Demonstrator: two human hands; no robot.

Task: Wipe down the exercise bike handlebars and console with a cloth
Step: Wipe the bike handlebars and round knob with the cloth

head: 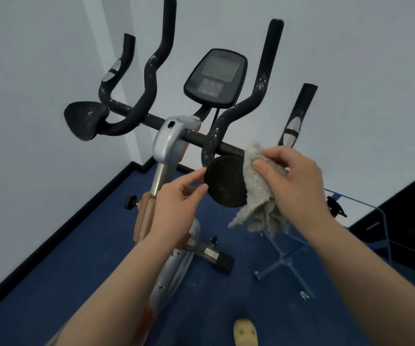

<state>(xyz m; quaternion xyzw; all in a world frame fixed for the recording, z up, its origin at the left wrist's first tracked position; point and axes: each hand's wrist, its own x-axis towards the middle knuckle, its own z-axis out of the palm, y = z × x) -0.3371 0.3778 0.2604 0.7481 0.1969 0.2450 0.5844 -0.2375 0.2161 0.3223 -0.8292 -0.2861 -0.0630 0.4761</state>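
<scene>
The exercise bike's black handlebars (151, 71) curve upward, speckled with white dust, and the dark console (216, 76) with its grey screen stands between them. A round black elbow pad (226, 182) sits on the right end of the crossbar. My right hand (293, 178) grips a fluffy grey cloth (257, 191) against the right edge of that pad, with loose cloth hanging below. My left hand (176, 199) touches the pad's left edge with thumb and fingertips. A matching left pad (84, 122) sits dusty at the far left.
The bike's silver and orange stem (169, 143) runs down to its base on blue carpet. A blue metal rack (288, 260) stands to the right. White walls close in behind and to the left. A light slipper (245, 332) shows at the bottom edge.
</scene>
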